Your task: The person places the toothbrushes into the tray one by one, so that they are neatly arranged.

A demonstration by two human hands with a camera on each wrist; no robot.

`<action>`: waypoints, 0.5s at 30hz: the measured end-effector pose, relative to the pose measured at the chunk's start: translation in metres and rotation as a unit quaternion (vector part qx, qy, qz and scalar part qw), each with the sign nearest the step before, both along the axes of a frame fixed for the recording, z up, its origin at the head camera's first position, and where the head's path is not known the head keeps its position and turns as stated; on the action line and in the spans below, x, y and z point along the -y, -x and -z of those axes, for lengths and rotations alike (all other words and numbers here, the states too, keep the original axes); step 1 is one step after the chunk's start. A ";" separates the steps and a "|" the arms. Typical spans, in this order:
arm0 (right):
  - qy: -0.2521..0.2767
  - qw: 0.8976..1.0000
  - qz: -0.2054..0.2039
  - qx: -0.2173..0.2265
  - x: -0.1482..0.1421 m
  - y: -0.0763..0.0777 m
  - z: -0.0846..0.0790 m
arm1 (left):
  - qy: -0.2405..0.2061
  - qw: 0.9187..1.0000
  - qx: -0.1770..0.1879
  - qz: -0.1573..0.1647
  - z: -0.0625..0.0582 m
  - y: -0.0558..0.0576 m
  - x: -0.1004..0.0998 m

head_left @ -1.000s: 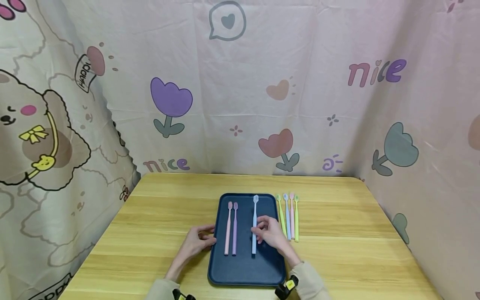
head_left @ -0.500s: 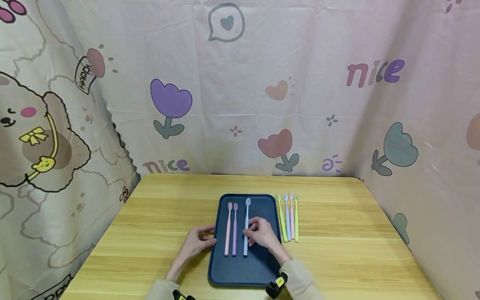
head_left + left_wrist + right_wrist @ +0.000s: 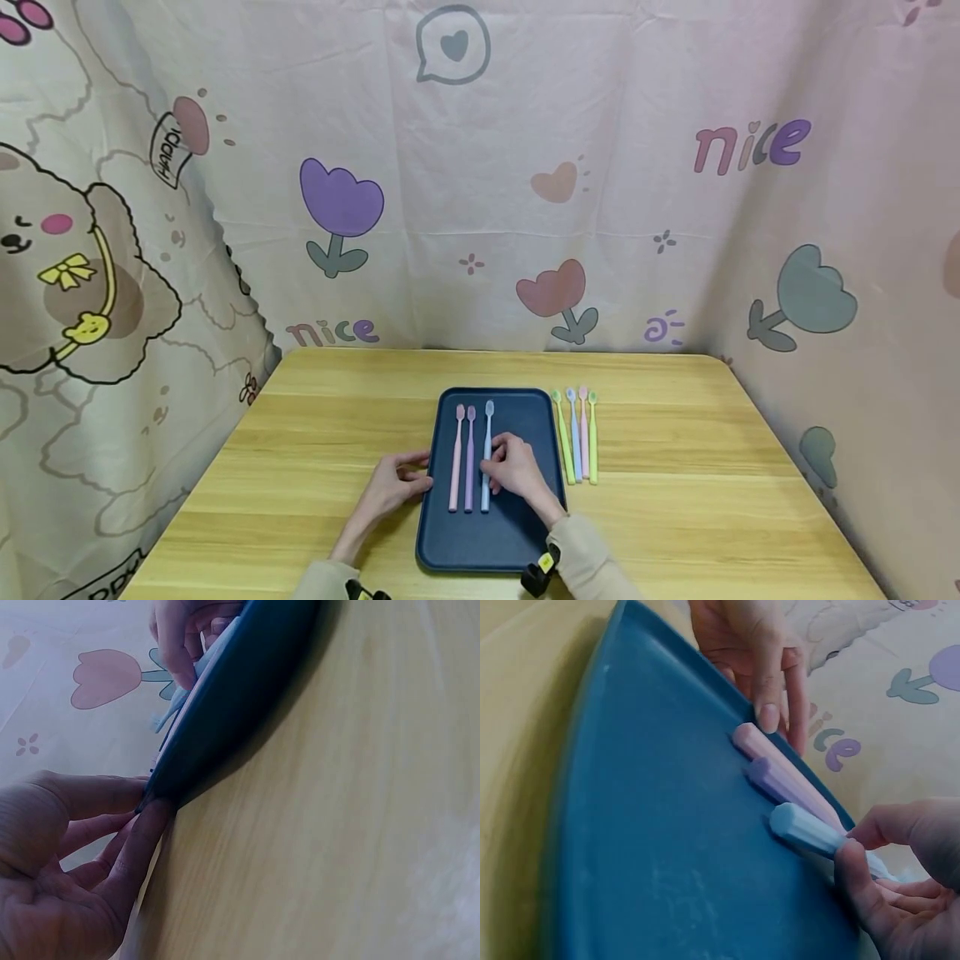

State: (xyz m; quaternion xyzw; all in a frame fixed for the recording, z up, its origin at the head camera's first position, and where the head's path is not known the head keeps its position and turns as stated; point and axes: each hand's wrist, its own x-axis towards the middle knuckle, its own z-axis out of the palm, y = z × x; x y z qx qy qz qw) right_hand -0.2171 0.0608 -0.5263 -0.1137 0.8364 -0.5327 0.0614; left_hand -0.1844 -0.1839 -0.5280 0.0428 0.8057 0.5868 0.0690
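A: What are our hands doing, nearest us?

B: Our beige sleeves (image 3: 594,560) reach in from the near side. Our left hand (image 3: 392,485) has thumb and fingertips close together on the left rim of the dark blue tray (image 3: 480,542), apparently pinching it. Our right hand (image 3: 517,467) holds the light blue toothbrush (image 3: 806,826) between thumb and fingertips, about midway along its handle.

A: How should that brush handle for us?

B: Light and stiff, we'd judge, and not easily broken. The handle looks smooth enough to roll in our fingers, so its middle seems our best hold, away from the bristles. It's over the tray, head to the far side; whether it touches the tray's floor we can't tell.

A: What does the tray contain?

B: To its left, the purple toothbrush (image 3: 469,467) and the pink toothbrush (image 3: 455,467) lie side by side, heads far.

A: And past the right rim?

B: Four on the wooden table (image 3: 337,417), left to right: a green toothbrush (image 3: 565,446), a blue toothbrush (image 3: 575,437), another pink toothbrush (image 3: 584,437) and another green toothbrush (image 3: 593,446). Farthest hangs a printed curtain (image 3: 450,125).
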 end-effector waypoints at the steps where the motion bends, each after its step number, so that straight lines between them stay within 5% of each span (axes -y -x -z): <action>1: -0.006 1.000 0.002 -0.005 0.001 0.000 0.000 | 0.000 1.000 -0.001 0.001 0.000 0.000 0.000; 15: -0.019 1.000 -0.004 -0.025 0.000 -0.002 0.003 | -0.002 1.000 -0.003 0.009 0.000 0.000 0.000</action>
